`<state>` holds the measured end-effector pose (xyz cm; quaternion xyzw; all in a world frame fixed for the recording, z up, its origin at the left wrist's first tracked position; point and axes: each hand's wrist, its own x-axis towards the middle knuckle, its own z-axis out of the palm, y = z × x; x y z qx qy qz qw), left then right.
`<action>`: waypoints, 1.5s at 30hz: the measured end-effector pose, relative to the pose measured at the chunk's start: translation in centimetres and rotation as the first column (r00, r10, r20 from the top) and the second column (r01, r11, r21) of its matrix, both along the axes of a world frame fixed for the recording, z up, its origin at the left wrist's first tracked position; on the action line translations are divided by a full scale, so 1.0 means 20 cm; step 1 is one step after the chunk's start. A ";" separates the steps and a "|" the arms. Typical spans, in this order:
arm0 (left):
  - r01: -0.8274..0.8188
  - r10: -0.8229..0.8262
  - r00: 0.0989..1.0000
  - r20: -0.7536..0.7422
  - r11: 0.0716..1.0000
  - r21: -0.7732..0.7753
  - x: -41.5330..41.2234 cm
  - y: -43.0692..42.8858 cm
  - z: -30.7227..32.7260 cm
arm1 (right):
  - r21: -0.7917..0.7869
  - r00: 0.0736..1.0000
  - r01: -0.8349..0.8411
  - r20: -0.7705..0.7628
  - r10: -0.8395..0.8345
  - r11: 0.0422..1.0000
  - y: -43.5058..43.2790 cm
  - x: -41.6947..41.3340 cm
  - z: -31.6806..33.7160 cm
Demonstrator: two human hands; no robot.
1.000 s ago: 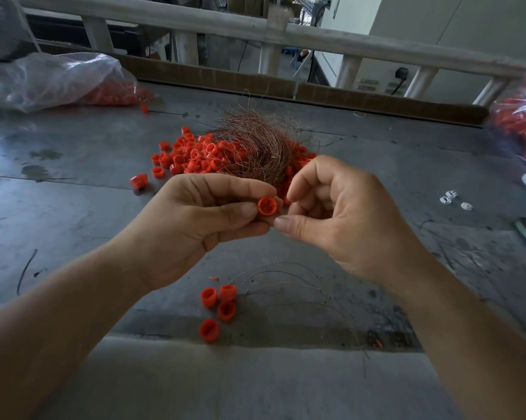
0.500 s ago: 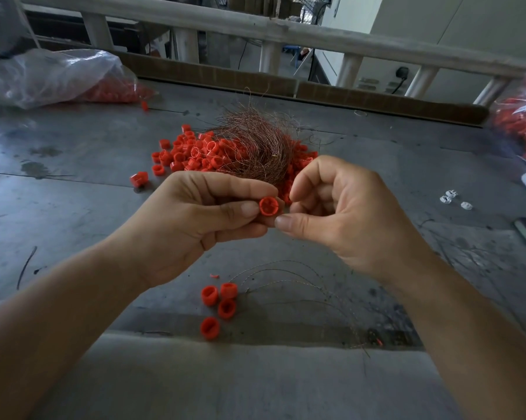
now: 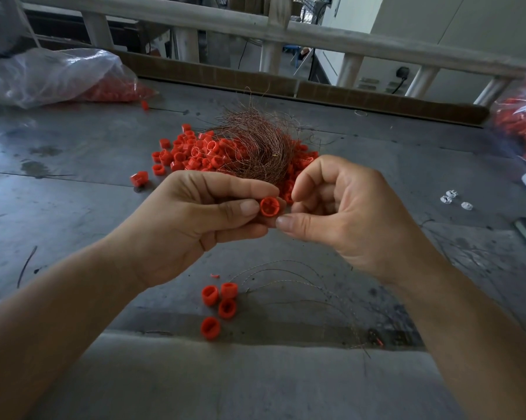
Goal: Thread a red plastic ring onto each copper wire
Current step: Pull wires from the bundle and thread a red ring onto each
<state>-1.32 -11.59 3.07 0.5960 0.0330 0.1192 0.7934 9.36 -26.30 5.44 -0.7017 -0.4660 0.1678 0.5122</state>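
While my left hand [image 3: 195, 219] pinches one red ring [image 3: 269, 206] between thumb and forefinger, the ring's open face looks back toward me, so its bore runs roughly toward my eyes. Just right of it my right hand [image 3: 340, 216] curls, thumb and forefinger tips close beside the ring; whether they pinch a wire I cannot tell. Beyond lies the copper wire bundle [image 3: 255, 147] on loose rings [image 3: 195, 150]. No writing is readable.
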 end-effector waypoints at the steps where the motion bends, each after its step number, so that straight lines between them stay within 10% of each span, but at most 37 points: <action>1: 0.001 -0.001 1.000 -0.002 1.000 -0.001 0.00 0.00 0.00 | -0.002 1.000 0.001 -0.001 -0.001 1.000 0.00 0.00 0.00; 45: 0.088 -0.085 0.994 0.073 0.996 -0.034 -0.01 0.00 -0.01 | 0.034 0.902 -0.054 -0.426 0.064 0.998 0.02 -0.03 0.00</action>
